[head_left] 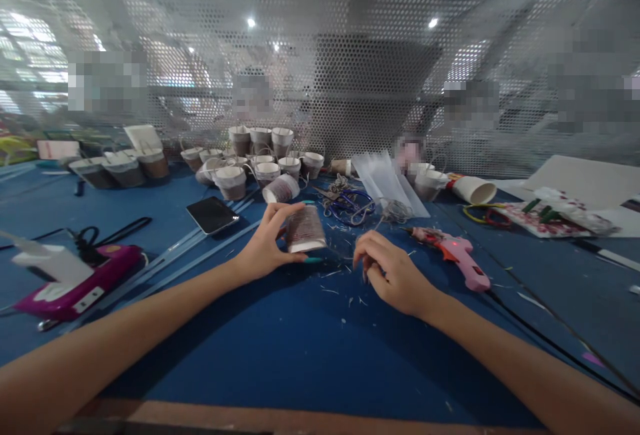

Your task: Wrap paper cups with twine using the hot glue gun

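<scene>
In the head view, pinches with the left hand (267, 242) one small tapered brown cup with a white rim (306, 227), between the thumb below and the fingers above, rim tilted low; cannot tell whether touching the flat blue tabletop (280, 355). Curls the right hand (393, 274) near that cup, apart from it, fingers bent inward; cannot tell whether pinching a fine strand or only pressing fingertips together. Shows thin white scraps (363, 301) around the hands, too many and too small to count.

To the left, has one flat black phone (213, 215) and one purple plastic power strip (113, 265) with one chunky white adapter (55, 263) plugged in. Farther back on that side, counts three grey-brown tapered cups with white upper bands (125, 171), side by side. Shows in the middle one crowded cluster of similar cups (231, 185), three forming an upper row and one tipped over in front; too overlapped for an exact total.

Beyond the hands, has one translucent plastic sheet (373, 182). To the right, shows one pink glue gun (463, 258) with one small red light and one black cord (530, 325). Behind it, has one pale hollow cup lying on its side (475, 190).
</scene>
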### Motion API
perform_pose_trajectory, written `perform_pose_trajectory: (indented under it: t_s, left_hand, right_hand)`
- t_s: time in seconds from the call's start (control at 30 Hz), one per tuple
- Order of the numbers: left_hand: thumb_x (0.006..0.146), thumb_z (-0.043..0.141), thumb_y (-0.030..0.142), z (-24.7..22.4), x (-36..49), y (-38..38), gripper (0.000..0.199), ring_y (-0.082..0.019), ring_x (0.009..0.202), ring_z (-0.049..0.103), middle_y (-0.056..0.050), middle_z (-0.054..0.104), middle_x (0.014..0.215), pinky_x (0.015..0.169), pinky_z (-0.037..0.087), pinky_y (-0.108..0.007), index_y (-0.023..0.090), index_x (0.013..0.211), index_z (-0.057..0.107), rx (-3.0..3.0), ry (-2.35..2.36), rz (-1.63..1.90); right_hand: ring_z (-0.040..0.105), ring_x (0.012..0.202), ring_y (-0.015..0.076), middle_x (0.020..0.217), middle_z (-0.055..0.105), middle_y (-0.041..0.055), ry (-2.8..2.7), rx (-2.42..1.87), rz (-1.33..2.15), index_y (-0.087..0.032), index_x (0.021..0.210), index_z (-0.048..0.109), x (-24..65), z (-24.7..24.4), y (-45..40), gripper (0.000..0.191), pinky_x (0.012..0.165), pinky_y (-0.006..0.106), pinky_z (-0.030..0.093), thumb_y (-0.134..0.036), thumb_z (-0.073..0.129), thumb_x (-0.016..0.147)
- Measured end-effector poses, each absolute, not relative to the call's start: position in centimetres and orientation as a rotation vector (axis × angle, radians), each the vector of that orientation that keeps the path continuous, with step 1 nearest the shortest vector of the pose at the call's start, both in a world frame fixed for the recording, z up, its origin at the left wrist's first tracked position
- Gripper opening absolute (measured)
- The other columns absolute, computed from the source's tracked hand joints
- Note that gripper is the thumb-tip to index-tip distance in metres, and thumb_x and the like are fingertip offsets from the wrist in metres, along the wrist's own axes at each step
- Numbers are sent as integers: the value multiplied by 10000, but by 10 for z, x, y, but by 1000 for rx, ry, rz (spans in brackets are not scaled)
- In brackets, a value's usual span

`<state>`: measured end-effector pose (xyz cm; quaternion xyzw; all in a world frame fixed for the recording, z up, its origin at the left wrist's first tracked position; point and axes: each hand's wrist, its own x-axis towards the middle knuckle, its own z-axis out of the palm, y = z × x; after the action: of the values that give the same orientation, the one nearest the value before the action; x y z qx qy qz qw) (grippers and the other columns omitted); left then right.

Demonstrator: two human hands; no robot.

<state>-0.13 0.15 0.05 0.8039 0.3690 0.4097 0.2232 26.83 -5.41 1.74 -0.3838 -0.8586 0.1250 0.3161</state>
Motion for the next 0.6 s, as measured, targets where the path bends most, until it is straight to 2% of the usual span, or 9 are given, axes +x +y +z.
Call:
perform_pose_trajectory:
  t_s: [0.17,0.23,0.3,0.43,0.5,0.6]
  left_hand:
    - [712,740,414,6,-7,3,766,-315,1226,459,-81,388,1254,1033,424,-564,316,1369,358,2255,1094,1078]
    - [757,702,401,5,-7,3,684,-300,1242,459,-80,403,1266,1052,409,-553,308,1351,378,2220,1066,1116]
    - [755,708,389,3,-6,2,669,-295,1257,455,-77,399,1286,1049,422,-533,311,1339,392,2191,1040,1162]
    - [708,758,393,0,-3,-1,836,-319,1261,460,-91,349,1350,1027,454,-535,346,1406,299,2149,987,1173]
    - [700,767,394,-1,-3,-1,892,-333,1268,452,-96,340,1356,1019,466,-535,360,1432,258,2141,952,1151]
    - [724,749,379,-1,-4,-2,867,-337,1249,462,-96,328,1331,990,500,-521,368,1439,259,2128,925,1194]
  right_hand:
    - [503,617,126,768,552,15,-2208,-1152,454,-205,735,499,270,21,-52,254,584,274,392,15,382,680]
    - [537,640,135,745,579,13,-2186,-1207,546,-206,713,498,268,21,-52,231,594,271,412,-5,387,689]
    - [563,685,150,766,591,25,-2164,-1257,496,-208,739,492,266,22,-51,200,634,285,442,-34,398,712]
    - [568,862,256,906,565,114,-1990,-1570,-123,-197,869,463,270,25,-52,105,747,404,473,-170,472,768]
    - [564,893,324,940,550,183,-1912,-1824,-384,-160,910,467,281,26,-52,181,740,467,473,-266,526,776]
    - [559,916,413,967,539,254,-1867,-2126,-606,-112,950,504,305,24,-49,370,688,532,471,-397,611,738]
